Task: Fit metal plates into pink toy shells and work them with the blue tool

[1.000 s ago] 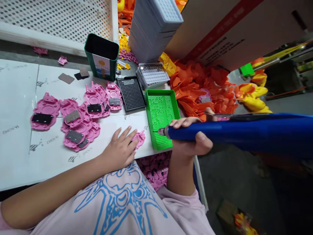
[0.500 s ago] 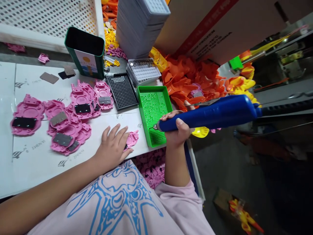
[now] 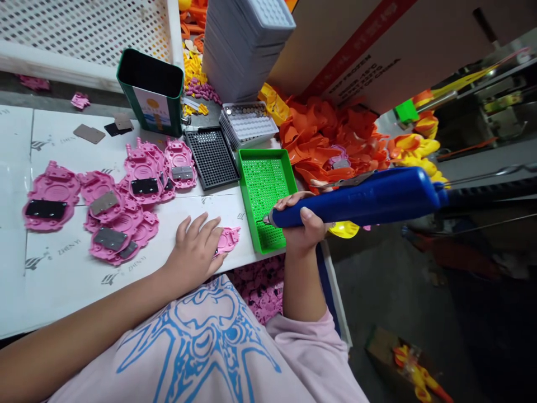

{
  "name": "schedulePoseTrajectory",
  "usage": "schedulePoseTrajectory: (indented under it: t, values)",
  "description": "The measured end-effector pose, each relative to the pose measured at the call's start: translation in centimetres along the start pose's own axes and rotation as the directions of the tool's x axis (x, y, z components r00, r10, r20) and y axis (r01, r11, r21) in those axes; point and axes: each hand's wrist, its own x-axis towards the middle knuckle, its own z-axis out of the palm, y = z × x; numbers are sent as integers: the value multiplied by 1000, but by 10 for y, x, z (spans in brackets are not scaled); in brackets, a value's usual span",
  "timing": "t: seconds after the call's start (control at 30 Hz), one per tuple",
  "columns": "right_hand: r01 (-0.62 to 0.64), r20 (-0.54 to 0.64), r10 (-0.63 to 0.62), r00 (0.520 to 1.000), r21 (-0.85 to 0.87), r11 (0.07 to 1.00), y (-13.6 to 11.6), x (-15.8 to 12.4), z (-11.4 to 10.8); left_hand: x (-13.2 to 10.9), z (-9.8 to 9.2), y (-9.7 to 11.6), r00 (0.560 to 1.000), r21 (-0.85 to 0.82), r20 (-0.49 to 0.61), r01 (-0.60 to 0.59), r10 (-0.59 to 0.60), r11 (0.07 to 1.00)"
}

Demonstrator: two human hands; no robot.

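1. Left of the frame: pink housings (image 3: 52,187) bearing dark or grey plates lie on the table (image 3: 54,296), some overlapping
2. Centre: the left hand (image 3: 195,249) rests palm down with its fingers spread, partly covering a pink piece (image 3: 229,239) near the table's front edge; the piece looks like light, stiff, perhaps slippery plastic, best steadied by its rim
3. Right of centre: a green tray (image 3: 266,173) with a perforated base
4. Further right: the right hand's (image 3: 308,226) fingers wrap the front of a blue screwdriver (image 3: 369,196), its tip above the tray; probably heavier, rigid, its cord (image 3: 482,195) likely dragging rearward, so a forward barrel hold seems sound
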Motion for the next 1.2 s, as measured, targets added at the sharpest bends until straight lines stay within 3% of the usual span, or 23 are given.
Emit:
schedulePoseTrajectory:
  t: [0.33,0.53,0.73,0.93,1.2]
  values:
    - [126,-38,-127,991,-27,992,-15,6,-2,-3,3,-2,1000,-22,6,3,-3,1000]
    - [221,17,-221,975,36,975,-36,0,3,-4,1,-3,1000,-33,23,-14,15,999]
    - [105,184,-128,975,132,986,-26,-25,18,-1,-4,-2,998,-50,70,4,-1,999]
    - [36,157,-60,986,154,987,-3,-33,23,-1,-6,-1,996,-71,91,22,-15,997]
    - [9,154,-46,987,232,973,0,-31,22,-1,-5,-1,995,-107,96,41,-31,993]
